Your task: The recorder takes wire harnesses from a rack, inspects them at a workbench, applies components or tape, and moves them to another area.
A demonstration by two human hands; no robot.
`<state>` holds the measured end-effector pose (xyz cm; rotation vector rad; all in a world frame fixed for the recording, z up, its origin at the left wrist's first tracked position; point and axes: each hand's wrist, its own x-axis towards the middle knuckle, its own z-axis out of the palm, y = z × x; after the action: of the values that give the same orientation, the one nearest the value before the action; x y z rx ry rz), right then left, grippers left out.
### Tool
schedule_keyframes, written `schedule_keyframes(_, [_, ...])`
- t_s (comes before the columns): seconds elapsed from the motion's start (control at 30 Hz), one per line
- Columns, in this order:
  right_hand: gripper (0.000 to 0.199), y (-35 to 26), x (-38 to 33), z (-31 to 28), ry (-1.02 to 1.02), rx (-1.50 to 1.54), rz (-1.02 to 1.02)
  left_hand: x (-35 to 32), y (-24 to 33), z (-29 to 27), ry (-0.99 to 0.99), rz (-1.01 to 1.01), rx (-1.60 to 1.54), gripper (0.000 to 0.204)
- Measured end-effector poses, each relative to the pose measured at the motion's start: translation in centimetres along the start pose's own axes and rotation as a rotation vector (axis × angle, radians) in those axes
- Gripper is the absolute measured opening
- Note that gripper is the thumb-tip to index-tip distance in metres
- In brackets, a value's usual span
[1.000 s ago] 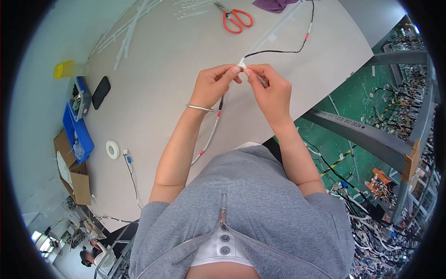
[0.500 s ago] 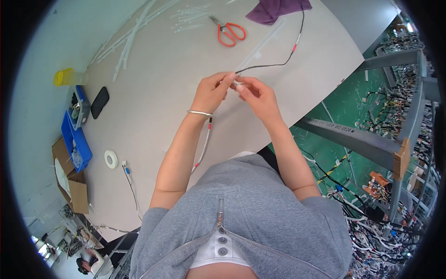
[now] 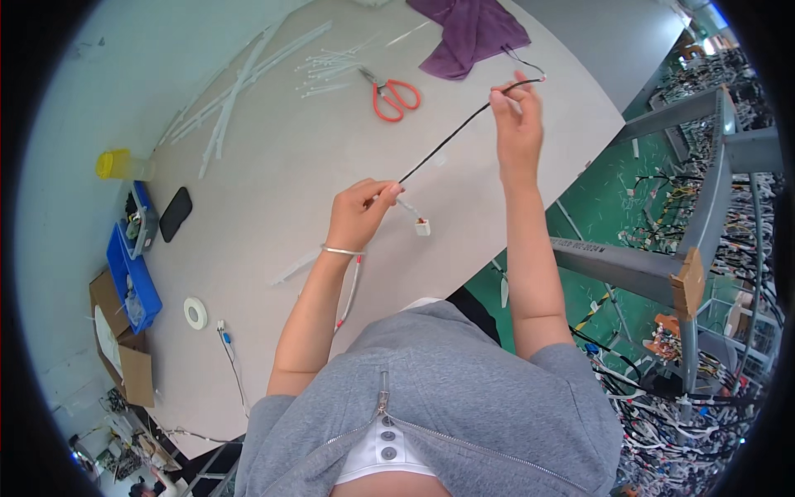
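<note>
Black cable (image 3: pixel 451 137) drawn taut between two hands above the pale surface (image 3: pixel 273 199), centre to upper right of the frame. Left hand (image 3: pixel 358 217) pinches the near end, fingers closed; a small white connector (image 3: pixel 422 226) hangs just below it. Right hand (image 3: pixel 517 124) grips the far end, apparently between thumb and fingers. Step in hand: straightening the cable. Scissors (image 3: pixel 389 93) and purple cloth (image 3: pixel 472 33) lie beyond.
</note>
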<state>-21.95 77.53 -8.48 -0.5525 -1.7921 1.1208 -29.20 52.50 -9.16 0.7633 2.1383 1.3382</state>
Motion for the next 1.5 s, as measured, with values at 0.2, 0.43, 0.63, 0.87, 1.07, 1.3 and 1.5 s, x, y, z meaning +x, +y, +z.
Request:
schedule_keyframes(0.2, [0.02,-1.1,0.3,0.8,0.001,0.44,0.364,-0.6,0.1,-0.3,0.015,0.036,-0.017,0.023])
schedule_keyframes(0.43, [0.018,-1.4,1.3,0.1,0.012,0.484,0.492,-1.0,-0.4,-1.5,-0.137,0.004,-0.15,0.023])
schedule_keyframes(0.63, [0.015,0.8,2.1,-0.8,-0.044,0.809,0.9,-1.4,-0.3,-1.4,-0.137,0.143,-0.101,0.024])
schedule_keyframes(0.87, [0.042,0.2,-1.0,0.0,-0.122,1.163,0.921,-1.0,0.2,-1.6,-0.127,-0.038,-0.176,0.026])
schedule_keyframes(1.07, [0.052,-0.1,-10.1,1.8,-0.597,1.115,0.783,-0.7,0.2,-1.3,-0.159,-0.097,-0.167,0.024])
schedule_keyframes(1.3, [0.034,-0.5,-10.3,3.2,-0.378,0.909,0.744,-1.3,-0.7,0.6,-0.009,0.152,-0.042,0.023])
schedule_keyframes(1.5, [0.028,-2.3,-9.9,3.2,-0.23,0.767,0.828,-2.0,-0.6,2.1,0.081,0.255,0.113,0.024])
